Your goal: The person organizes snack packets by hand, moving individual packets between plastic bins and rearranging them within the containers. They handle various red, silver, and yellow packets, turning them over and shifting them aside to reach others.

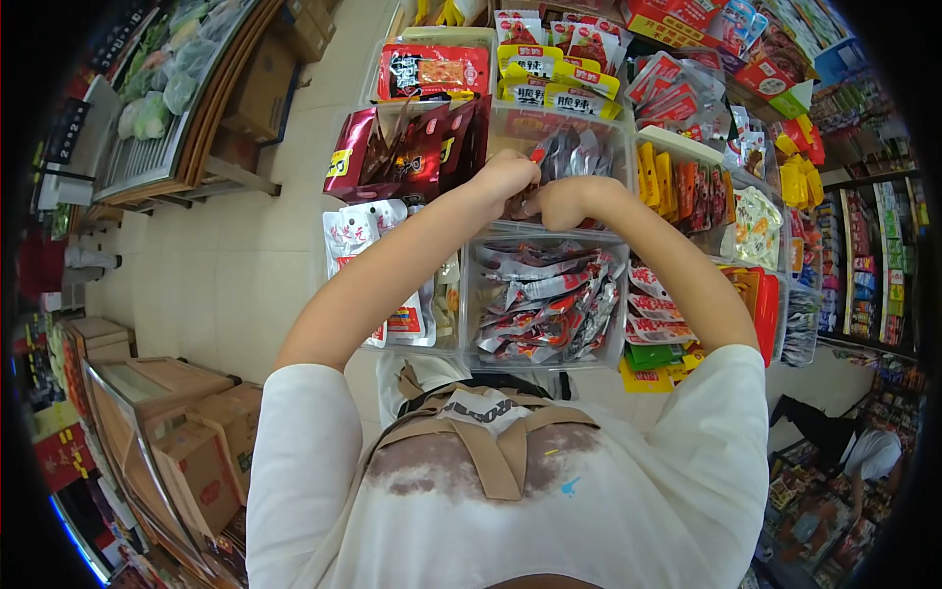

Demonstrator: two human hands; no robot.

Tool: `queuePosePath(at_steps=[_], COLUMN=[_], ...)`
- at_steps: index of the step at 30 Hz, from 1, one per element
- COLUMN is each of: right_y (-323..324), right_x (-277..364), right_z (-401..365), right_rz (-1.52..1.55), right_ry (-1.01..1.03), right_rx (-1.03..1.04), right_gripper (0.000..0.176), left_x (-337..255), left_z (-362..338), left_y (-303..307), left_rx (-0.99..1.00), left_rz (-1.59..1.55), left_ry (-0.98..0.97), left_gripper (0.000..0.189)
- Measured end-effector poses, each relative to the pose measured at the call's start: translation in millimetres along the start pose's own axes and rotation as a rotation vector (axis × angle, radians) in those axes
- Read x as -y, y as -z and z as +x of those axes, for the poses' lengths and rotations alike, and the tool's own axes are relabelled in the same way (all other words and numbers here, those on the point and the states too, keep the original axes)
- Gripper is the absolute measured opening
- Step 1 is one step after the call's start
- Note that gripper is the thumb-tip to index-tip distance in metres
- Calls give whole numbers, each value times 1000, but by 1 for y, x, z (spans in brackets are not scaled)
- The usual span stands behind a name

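Observation:
Both hands are together over a clear plastic bin [505, 120] that holds silvery snack packets [579, 152]. My left hand [510, 179] is closed, with the dark, reddish edge of a snack packet showing by its fingers. Right beside it, my right hand [564, 203] is curled closed, knuckles up; its fingertips and whatever they hold are hidden. Nearer my body stands another bin, full of silver-and-red packets [545, 304]. Dark red bags [417, 152] stand upright to the left of my left hand.
White pouches [358, 231] fill a bin at the left, and yellow packets [662, 177] one at the right. Farther back are a red pack [432, 71] and yellow-and-red bags [554, 79]. Cardboard boxes [201, 461] and a vegetable rack [162, 167] stand left. A person [868, 456] is at lower right.

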State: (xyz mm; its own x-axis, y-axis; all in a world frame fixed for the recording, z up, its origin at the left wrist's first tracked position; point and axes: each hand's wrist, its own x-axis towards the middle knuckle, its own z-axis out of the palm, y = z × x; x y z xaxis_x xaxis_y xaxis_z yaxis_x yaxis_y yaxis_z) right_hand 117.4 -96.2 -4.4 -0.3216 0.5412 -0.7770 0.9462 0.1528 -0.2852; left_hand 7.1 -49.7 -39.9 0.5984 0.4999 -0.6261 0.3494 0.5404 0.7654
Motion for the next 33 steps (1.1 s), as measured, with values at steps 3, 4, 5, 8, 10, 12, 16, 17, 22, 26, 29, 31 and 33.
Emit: queuePosePath(at_steps=[3, 4, 5, 8, 10, 12, 16, 17, 22, 26, 29, 31, 33], right_y=[1, -1, -3, -9, -1, 1, -1, -1, -16, 0, 8, 10, 8], right_x=[-1, -3, -6, -15, -5, -2, -2, -1, -21, -33, -50, -68, -73], right_z=[3, 7, 11, 25, 9, 4, -3, -7, -22, -70, -96, -101, -99], right_rz=[-73, -81, -90, -73, -4, 66, 69, 51, 33, 266, 341, 332, 322], right_ry=[19, 25, 31, -6, -55, -105, -119, -99, 196, 215, 153, 91, 28], right_rx=[52, 56, 60, 100, 98, 94, 37, 12, -245, -430, -660, -670, -677], right_gripper=[56, 46, 37, 52, 43, 35, 39, 41, 41, 33, 27, 28, 28], left_x=[4, 5, 6, 5, 14, 14, 7, 9, 16, 14, 18, 12, 15], left_z=[5, 7, 10, 5, 3, -2, -4, 2, 15, 13, 25, 26, 35], left_y=[-1, -1, -1, -11, -19, -16, -16, -17, -17, -24, -19, -18, -19], left_rx=[7, 10, 8, -4, -77, -54, 19, 18, 75, -71, 23, 4, -32], left_rz=[-21, -87, -85, -99, 23, 4, 130, 129, 66, 243, 293, 265, 371], left_ry=[-70, -116, -117, -232, -379, -261, -22, -25, -62, -17, 43, 170, 143], left_gripper=[25, 24, 24, 30, 41, 42, 40, 40, 45, 56, 66, 69, 66])
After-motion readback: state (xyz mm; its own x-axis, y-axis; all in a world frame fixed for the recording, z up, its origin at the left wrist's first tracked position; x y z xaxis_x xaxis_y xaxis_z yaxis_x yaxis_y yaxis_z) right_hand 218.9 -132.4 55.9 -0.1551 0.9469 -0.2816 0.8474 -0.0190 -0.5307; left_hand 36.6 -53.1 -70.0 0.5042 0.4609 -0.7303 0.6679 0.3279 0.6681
